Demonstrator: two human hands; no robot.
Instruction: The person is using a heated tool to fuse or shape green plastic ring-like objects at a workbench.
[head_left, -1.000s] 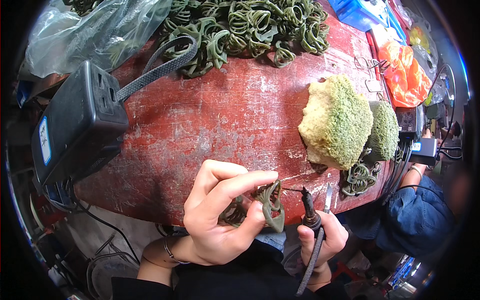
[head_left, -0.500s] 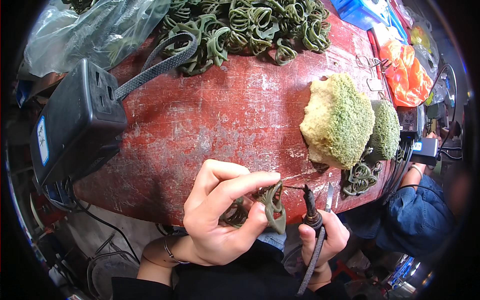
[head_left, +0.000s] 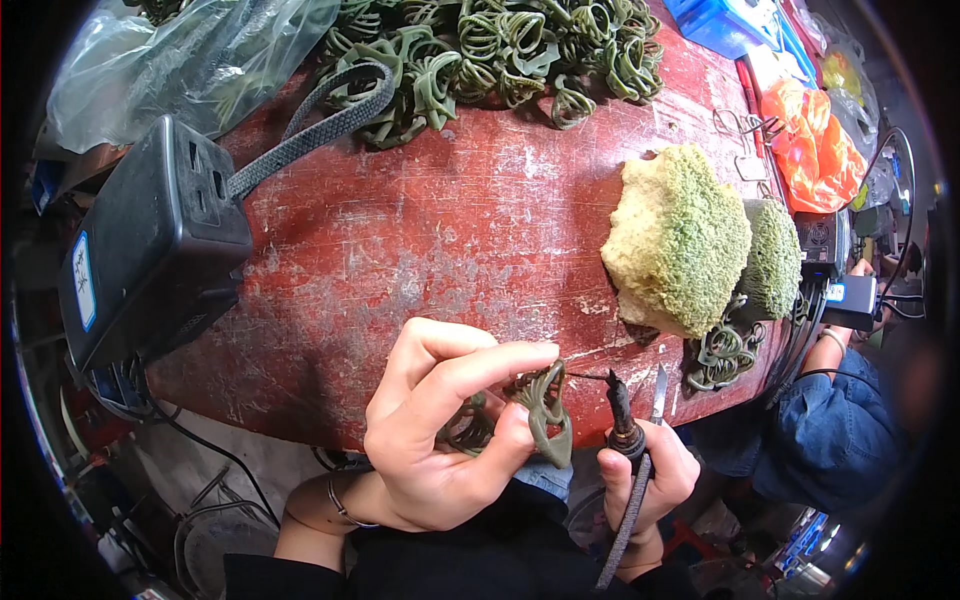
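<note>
Pinched in my left hand (head_left: pixel 440 430) near the table's front edge is an olive-green looped piece (head_left: pixel 548 415), plastic-looking, with more loops partly hidden behind my fingers. My right hand (head_left: pixel 650 475) grips a dark pen-like tool (head_left: pixel 620 420), which has a thick grey braided cord and a thin wire tip reaching to the green piece; whether the tip touches it is hard to tell. A narrow metal blade (head_left: pixel 659 390) shows just behind the tool; I cannot tell whether it is held.
Red scuffed table (head_left: pixel 420 230), green-piece pile (head_left: pixel 500 55), clear bag (head_left: pixel 180 60), black strapped device (head_left: pixel 150 250), two mossy foam blocks (head_left: pixel 675 240) (head_left: pixel 770 260), small green cluster (head_left: pixel 725 355), orange bag (head_left: pixel 810 145), blue bin (head_left: pixel 725 20), cables, power supply (head_left: pixel 820 245). Another person's blue-clothed arm (head_left: pixel 820 440) is at right.
My hands and what they hold are almost still; the tool in my right hand has edged very slightly rightward. The view of the table has shifted a little.
</note>
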